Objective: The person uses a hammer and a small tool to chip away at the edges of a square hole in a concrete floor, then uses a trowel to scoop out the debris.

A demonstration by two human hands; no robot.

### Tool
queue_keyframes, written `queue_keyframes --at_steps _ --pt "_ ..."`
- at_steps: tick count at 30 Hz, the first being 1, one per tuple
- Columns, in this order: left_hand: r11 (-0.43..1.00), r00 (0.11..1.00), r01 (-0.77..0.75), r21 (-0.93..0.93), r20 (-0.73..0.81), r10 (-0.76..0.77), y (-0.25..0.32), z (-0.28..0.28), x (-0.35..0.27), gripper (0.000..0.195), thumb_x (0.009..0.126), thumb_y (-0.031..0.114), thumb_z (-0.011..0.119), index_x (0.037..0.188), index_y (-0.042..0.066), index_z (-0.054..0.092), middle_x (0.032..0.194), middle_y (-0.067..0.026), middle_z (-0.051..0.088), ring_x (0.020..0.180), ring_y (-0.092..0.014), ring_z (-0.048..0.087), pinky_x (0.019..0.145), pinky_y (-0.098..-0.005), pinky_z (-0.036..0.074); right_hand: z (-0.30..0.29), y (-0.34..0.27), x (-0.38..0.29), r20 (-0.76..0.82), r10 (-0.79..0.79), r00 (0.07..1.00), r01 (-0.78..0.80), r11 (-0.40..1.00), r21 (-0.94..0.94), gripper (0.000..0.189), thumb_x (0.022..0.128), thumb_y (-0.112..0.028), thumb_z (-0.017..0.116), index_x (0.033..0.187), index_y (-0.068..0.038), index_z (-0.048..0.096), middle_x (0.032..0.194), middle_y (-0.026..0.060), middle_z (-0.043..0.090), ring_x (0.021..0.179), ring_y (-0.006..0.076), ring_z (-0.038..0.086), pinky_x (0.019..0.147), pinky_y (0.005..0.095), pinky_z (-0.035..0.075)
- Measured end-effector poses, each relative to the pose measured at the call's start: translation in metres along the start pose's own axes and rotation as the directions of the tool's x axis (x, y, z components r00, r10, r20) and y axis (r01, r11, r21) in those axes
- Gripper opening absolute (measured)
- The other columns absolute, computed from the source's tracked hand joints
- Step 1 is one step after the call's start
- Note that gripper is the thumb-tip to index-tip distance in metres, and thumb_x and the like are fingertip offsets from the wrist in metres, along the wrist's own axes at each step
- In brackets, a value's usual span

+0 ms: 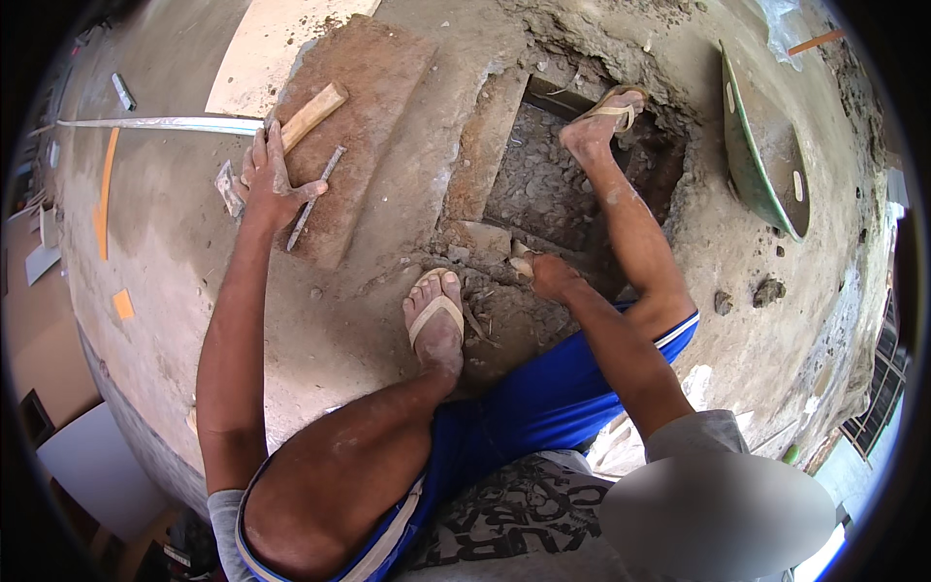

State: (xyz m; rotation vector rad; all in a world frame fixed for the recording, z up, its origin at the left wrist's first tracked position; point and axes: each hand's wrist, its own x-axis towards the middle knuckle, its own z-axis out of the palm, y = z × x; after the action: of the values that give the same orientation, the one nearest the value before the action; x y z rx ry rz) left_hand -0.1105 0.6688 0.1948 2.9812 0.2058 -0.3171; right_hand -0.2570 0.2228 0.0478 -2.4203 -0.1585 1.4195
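My left hand [273,178] rests with its thumb spread over a hammer-like tool. The tool's wooden handle [313,116] sticks out past the fingers, and its metal head [230,190] shows on the other side. Near the thumb, a slim metal chisel or rod [316,198] lies across a brown slab [378,94]. My right hand [556,276] is curled low at the near edge of a dug pit [542,174]. A pale, handle-like piece [521,259] protrudes from its fingers. Beside that lies a flat muddy piece [478,240]; whether the two are joined I cannot tell.
One sandalled foot [436,313] is on the near ground, the other [600,127] at the pit's far side. A green-rimmed pan [764,145] stands right. A long metal straightedge [164,125], orange strips [108,193] and a pale board [273,51] lie left. Clods [769,292] dot the ground.
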Motion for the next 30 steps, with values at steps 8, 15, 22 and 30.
queue_keyframes --at_steps 8,15,22,30 --pt "0.999 0.998 0.046 0.012 0.047 -0.047 0.012 -0.004 0.003 0.131 0.064 0.042 0.091 0.161 0.023 0.005 0.167 -0.0149 0.009 0.151 -0.044 0.014 0.115 -0.0682 0.011 -0.028 0.021 0.034 0.084 -0.046 0.995 0.065 0.969 -0.239 0.042 0.089 -0.01 0.058 0.132 -0.013 0.061 0.127 0.0176 0.065 0.118 0.0342 0.063 0.097 0.0469 0.052" --pt "0.997 0.997 0.065 0.035 0.045 -0.066 0.002 -0.003 0.001 0.132 0.063 0.045 0.091 0.161 0.024 0.004 0.167 -0.0148 0.009 0.151 -0.043 0.013 0.116 -0.0675 0.01 0.004 0.035 0.048 0.144 -0.045 0.988 0.065 0.988 -0.137 0.038 0.081 -0.01 0.061 0.119 -0.01 0.066 0.106 0.0183 0.071 0.1 0.0342 0.068 0.086 0.0453 0.054" --pt "0.999 1.0 0.021 0.034 0.022 -0.022 -0.004 -0.003 -0.002 0.133 0.061 0.05 0.09 0.161 0.023 0.007 0.167 -0.0151 0.009 0.151 -0.042 0.012 0.114 -0.0682 0.009 0.018 0.046 0.043 0.216 -0.11 0.97 0.059 0.972 0.228 0.038 0.078 -0.009 0.058 0.113 0.003 0.065 0.096 0.0255 0.07 0.089 0.033 0.07 0.075 0.0447 0.054" --pt "0.999 1.0 0.021 -0.029 0.011 -0.02 0.005 -0.004 -0.003 0.132 0.06 0.046 0.092 0.161 0.023 0.009 0.167 -0.0148 0.01 0.151 -0.043 0.012 0.115 -0.067 0.009 -0.019 0.055 0.022 0.124 -0.208 0.97 0.159 0.935 0.318 0.037 0.076 -0.01 0.07 0.112 -0.008 0.062 0.067 0.0056 0.06 0.051 0.0167 0.057 0.046 0.0346 0.046"
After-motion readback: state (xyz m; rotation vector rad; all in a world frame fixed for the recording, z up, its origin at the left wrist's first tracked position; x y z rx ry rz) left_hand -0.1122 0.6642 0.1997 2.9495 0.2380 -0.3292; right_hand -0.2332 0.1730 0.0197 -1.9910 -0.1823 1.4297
